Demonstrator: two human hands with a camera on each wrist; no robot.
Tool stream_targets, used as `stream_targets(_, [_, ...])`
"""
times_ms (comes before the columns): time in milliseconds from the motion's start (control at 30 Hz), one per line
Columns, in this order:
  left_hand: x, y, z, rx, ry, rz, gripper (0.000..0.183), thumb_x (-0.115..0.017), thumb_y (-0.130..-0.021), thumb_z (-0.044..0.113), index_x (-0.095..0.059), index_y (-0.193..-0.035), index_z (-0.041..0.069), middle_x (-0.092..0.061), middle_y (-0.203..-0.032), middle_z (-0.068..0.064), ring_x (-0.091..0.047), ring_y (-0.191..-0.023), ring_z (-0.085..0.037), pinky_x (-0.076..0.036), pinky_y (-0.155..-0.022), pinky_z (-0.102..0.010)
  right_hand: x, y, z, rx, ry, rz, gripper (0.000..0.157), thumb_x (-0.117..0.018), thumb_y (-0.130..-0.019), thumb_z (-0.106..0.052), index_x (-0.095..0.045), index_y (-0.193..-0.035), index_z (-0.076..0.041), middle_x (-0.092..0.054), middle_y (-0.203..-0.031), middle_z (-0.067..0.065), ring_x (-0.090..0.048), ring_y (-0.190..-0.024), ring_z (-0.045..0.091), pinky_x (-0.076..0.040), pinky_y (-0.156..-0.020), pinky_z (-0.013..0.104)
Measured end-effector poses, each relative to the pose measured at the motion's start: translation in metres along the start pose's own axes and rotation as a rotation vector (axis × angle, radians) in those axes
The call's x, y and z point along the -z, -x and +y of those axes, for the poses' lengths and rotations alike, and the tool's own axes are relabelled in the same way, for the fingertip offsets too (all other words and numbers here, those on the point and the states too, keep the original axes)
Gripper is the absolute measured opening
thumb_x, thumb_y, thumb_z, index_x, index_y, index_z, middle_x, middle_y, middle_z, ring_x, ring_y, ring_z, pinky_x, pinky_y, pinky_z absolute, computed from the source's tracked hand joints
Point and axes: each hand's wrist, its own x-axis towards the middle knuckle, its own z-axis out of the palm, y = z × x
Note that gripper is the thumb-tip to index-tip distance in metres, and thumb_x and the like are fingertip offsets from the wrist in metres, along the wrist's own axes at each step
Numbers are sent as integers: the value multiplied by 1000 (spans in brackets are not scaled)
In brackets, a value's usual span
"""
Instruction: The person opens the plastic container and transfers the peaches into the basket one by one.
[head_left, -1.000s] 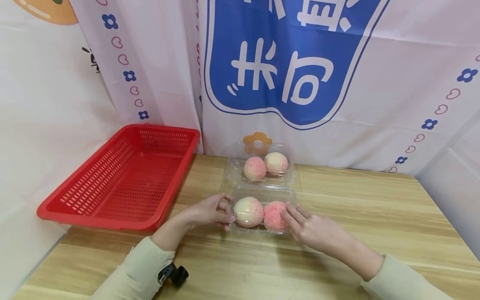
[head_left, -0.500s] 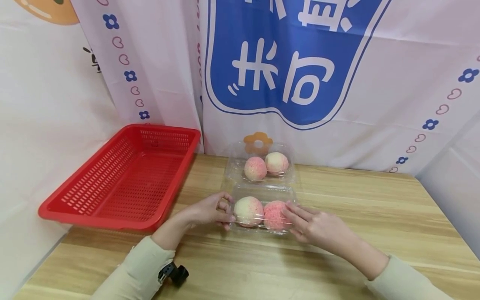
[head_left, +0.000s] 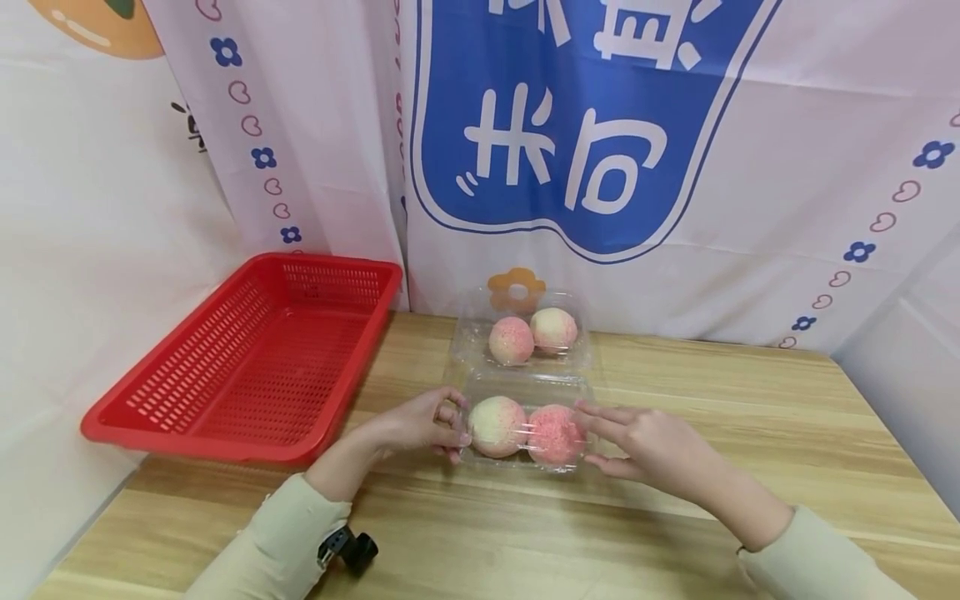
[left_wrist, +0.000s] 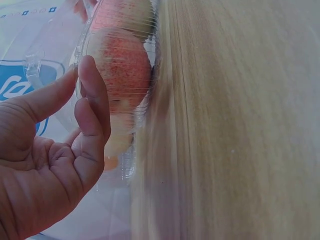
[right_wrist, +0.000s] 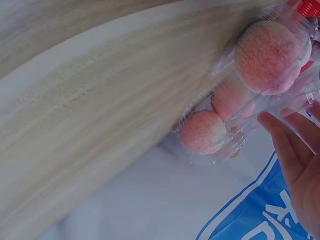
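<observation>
A clear plastic box lies on the table with two peach-like balls inside, a cream-and-pink ball on its left and a pinker ball on its right. My left hand pinches the box's left rim between thumb and fingers, which the left wrist view shows close up. On the other side, my right hand has its fingers stretched toward the box's right edge, thumb held apart below. In the right wrist view its fingertips are right at the clear plastic.
Behind stands another clear plastic box with two smaller peach-like balls, close to the printed cloth backdrop. A red plastic basket stands at the left, near my left forearm. Wooden tabletop extends to the right.
My right hand has drawn back to the right from over the pinker ball to the box's edge, and its thumb has spread away. My left hand stays on the left rim.
</observation>
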Motion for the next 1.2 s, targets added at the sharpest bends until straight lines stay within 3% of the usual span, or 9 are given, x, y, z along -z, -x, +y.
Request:
stream_targets(267, [1,0,0,-1,-10,2,43,-65,-93,3,-38,-126,-4,-68,-79,-3,-68,-65,-13,-53,-68,-28,8,-2,3,-81,-137,-51,48,-80,-83,-33,-70,-123,-10,-72,-121,10,-73,-101,24,-62,-77,35])
stream_targets(500, [2,0,0,-7,-14,1,44,-66,-93,4,-38,-126,-4,-69,-81,-4,-68,-65,-13,-52,-68,-28,11,-4,11,-96,-225,-13,45,-81,-82,-30,-71,-122,-12,-74,-119,7,-72,-105,23,-60,-84,37])
stream_targets(600, [2,0,1,-6,-18,0,44,-66,-93,4,-38,-127,-5,-69,-82,-4,-68,-66,-13,-53,-69,-29,12,-4,14,-107,-252,9,45,-83,-80,-26,-71,-120,-11,-74,-117,6,-73,-104,23,-59,-87,33])
stream_targets(833, [2,1,0,-12,-19,-6,42,-66,-93,4,-40,-125,-3,-67,-80,-4,-68,-67,-14,-54,-70,-30,14,-7,18,-160,-331,3,42,-83,-78,-18,-72,-117,-7,-74,-116,7,-72,-104,25,-60,-86,37])
stream_targets(1200, [1,2,1,-14,-12,-11,44,-66,-93,3,-39,-127,-5,-65,-79,-4,-68,-67,-14,-55,-71,-31,18,-11,24,-292,-429,5,36,-80,-83,-13,-73,-117,-8,-76,-111,3,-73,-96,16,-61,-78,38])
